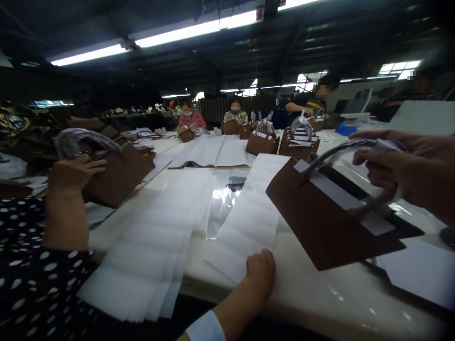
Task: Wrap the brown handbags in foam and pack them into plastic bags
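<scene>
My right hand point(394, 163) is closed round the plastic-wrapped handles of a brown handbag point(320, 227). The bag is tilted, with white paper point(341, 194) along its top, and overlaps the far right side of a long white wrapping sheet point(249, 213). At the table's front edge, my left hand point(261, 272) is curled shut at the near end of that sheet, its fingertips mostly hidden. A layered stack of similar white sheets point(152, 246) lies to its left and hangs over the edge. Between them lies a clear plastic bag point(223, 203) with dark print.
At left, a co-worker's hand point(74, 175) in a polka-dot sleeve touches another brown handbag point(119, 175). More brown handbags point(262, 142) stand across the table, where several people work. White sheets point(216, 149) lie mid-table; a white sheet point(419, 270) lies at right.
</scene>
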A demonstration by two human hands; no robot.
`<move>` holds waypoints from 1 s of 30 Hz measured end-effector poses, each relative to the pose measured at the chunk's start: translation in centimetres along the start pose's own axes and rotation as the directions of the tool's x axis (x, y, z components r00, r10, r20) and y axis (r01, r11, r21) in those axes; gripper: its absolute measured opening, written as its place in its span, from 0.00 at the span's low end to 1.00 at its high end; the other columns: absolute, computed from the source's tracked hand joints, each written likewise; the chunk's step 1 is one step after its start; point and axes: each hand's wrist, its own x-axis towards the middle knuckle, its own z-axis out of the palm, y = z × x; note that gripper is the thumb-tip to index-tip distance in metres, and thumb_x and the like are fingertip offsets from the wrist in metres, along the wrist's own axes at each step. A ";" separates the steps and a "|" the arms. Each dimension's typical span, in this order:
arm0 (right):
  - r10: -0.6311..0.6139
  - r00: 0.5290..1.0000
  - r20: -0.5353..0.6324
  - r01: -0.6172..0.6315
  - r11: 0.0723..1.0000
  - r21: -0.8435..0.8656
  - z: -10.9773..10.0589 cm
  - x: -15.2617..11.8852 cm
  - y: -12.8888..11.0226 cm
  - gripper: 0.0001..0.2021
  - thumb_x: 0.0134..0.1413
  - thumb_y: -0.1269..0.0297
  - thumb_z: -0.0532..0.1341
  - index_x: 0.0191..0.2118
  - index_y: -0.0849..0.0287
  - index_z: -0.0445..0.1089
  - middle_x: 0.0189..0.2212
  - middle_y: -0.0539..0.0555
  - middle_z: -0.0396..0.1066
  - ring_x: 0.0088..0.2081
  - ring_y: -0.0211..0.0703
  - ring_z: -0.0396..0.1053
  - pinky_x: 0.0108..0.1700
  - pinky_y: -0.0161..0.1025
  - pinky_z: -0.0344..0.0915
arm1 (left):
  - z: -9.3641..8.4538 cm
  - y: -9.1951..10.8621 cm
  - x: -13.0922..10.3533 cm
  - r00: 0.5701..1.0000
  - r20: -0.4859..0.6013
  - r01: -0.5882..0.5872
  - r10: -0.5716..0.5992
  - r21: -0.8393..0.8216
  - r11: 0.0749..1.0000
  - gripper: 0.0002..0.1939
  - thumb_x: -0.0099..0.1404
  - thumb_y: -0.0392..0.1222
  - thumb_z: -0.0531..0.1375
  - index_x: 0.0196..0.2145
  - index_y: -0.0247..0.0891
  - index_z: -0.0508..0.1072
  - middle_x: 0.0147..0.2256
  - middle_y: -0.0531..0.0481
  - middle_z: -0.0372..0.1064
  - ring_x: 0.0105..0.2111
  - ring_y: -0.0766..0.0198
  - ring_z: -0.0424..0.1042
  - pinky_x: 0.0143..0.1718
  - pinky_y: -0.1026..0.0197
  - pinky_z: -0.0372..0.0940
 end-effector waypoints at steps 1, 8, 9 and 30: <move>-0.053 0.998 0.041 0.051 0.998 0.041 0.5 -0.5 -0.3 0.16 0.50 0.54 0.58 0.46 0.46 0.66 0.29 0.53 0.66 0.15 0.25 0.52 0.13 0.28 0.47 | 0.2 0.1 -0.5 1.000 -0.026 -0.002 0.002 -0.012 1.000 0.18 0.63 0.39 0.50 0.50 0.28 0.62 0.41 0.36 0.66 0.42 0.51 0.66 0.40 0.49 0.63; -0.234 0.935 0.265 0.198 0.968 0.157 6.5 -1.9 -1.8 0.17 0.50 0.57 0.59 0.46 0.55 0.67 0.25 0.49 0.66 0.15 0.26 0.52 0.13 0.27 0.50 | 3.3 -1.7 -6.2 0.977 -0.146 -0.170 0.154 -0.102 0.980 0.31 0.61 0.53 0.51 0.58 0.36 0.52 0.59 0.44 0.49 0.59 0.51 0.44 0.60 0.45 0.40; -0.263 0.919 0.293 0.225 0.962 0.155 7.7 -2.1 -2.0 0.17 0.51 0.57 0.58 0.46 0.57 0.67 0.24 0.49 0.66 0.15 0.26 0.52 0.14 0.27 0.49 | 4.1 -1.8 -6.5 0.971 -0.176 -0.183 0.161 -0.118 0.976 0.32 0.62 0.54 0.50 0.59 0.35 0.50 0.60 0.43 0.46 0.60 0.51 0.42 0.60 0.46 0.39; -0.542 0.733 0.410 0.634 0.763 -0.125 14.2 -2.2 -2.3 0.17 0.53 0.61 0.56 0.49 0.58 0.66 0.38 0.52 0.72 0.39 0.44 0.70 0.41 0.38 0.66 | 5.2 -5.9 -4.7 0.838 -0.542 -0.248 0.061 -0.278 0.928 0.22 0.59 0.34 0.52 0.53 0.31 0.60 0.50 0.35 0.59 0.51 0.54 0.62 0.49 0.52 0.64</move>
